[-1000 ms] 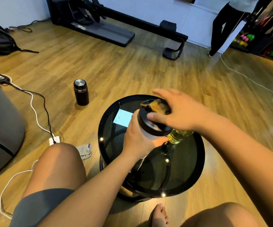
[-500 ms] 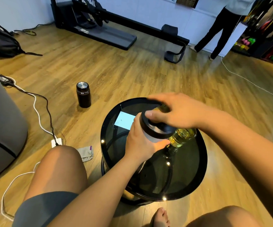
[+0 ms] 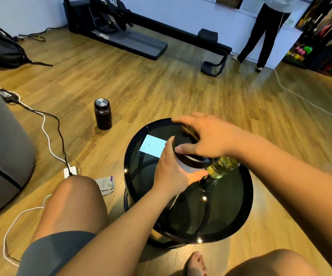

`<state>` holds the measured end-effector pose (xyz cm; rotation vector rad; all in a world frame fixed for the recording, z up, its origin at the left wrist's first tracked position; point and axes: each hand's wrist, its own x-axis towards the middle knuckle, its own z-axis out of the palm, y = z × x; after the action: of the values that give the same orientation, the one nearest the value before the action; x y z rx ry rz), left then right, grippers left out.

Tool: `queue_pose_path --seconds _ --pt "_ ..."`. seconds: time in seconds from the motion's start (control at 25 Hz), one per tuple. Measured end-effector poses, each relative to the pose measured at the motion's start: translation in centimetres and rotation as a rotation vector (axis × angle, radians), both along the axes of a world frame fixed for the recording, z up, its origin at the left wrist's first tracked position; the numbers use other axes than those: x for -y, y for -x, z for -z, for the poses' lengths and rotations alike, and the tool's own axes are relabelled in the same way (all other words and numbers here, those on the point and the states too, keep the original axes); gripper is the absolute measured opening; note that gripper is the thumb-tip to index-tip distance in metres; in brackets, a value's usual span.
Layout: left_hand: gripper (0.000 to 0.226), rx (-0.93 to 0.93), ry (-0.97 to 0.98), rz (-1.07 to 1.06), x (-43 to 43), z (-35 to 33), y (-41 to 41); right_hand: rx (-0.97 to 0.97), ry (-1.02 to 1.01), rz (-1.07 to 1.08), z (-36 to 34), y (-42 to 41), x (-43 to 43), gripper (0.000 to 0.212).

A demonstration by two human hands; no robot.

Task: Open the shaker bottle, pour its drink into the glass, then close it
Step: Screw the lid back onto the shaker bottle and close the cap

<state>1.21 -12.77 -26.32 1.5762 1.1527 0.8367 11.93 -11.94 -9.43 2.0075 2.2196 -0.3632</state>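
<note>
Shaker bottle point(image 3: 187, 166) — frosted body, round black lid point(image 3: 191, 156) | left hand point(image 3: 173, 174) wrapped round body | right hand point(image 3: 207, 139) fingers spread, gripping lid rim | glass point(image 3: 223, 167) — yellow drink — just beside.

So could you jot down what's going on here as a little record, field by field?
place: seated person at a round black glass table on a wood floor
left hand: wrapped around the shaker body, holding it upright
right hand: spread over the black lid, fingers on its rim
glass: on the table just right of the shaker, holds yellow drink
card: white, lying flat on the table
flask: dark, upright on the floor, left of the table
background: treadmill; another person's legs by the wall
</note>
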Motion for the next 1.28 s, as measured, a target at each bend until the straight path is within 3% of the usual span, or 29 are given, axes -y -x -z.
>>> queue_pose_path --seconds 0.04,0.12,0.24,0.36,0.48,0.6,0.76,0.92,1.16,1.28 --pt "0.133 -0.011 -0.002 0.006 0.0 -0.1 0.0 -0.098 -0.058 0.005 0.8 0.0 0.6 0.073" --pt "0.126 -0.008 -0.049 -0.017 0.2 0.1 -0.2 -0.225 -0.267 0.211 3.4 0.8 1.2 0.062" --pt "0.126 0.041 -0.051 -0.046 1.2 -0.4 -0.4 -0.209 -0.441 0.481 5.8 2.4 0.9 0.051" --pt "0.121 0.086 -0.023 -0.002 0.7 -1.1 0.6 -0.295 -0.422 0.357 4.8 0.8 0.9 0.051" --pt "0.119 0.072 -0.004 0.188 -1.3 -2.3 2.3 -0.376 -0.299 0.154 3.7 -1.3 2.0 0.05" --pt "0.123 0.017 0.001 0.31 -2.8 -3.6 2.5 -0.401 -0.34 0.151 4.1 -1.3 1.9 0.048" --pt "0.099 0.036 -0.012 0.186 -2.0 -3.0 1.3 -0.501 -0.418 0.278 4.9 -1.1 1.6 0.029" --pt "0.104 0.062 -0.027 -0.023 1.1 -2.3 -0.7 -0.466 -0.51 0.395 5.9 -0.8 2.1 0.038" --pt "0.09 0.067 -0.032 0.141 -1.2 -1.6 0.6 -0.524 -0.436 0.267 5.2 -1.8 2.0 0.03" --pt "0.09 0.046 -0.055 0.09 -1.1 -1.2 0.2 -0.552 -0.431 0.207 5.2 -2.0 1.8 0.027"
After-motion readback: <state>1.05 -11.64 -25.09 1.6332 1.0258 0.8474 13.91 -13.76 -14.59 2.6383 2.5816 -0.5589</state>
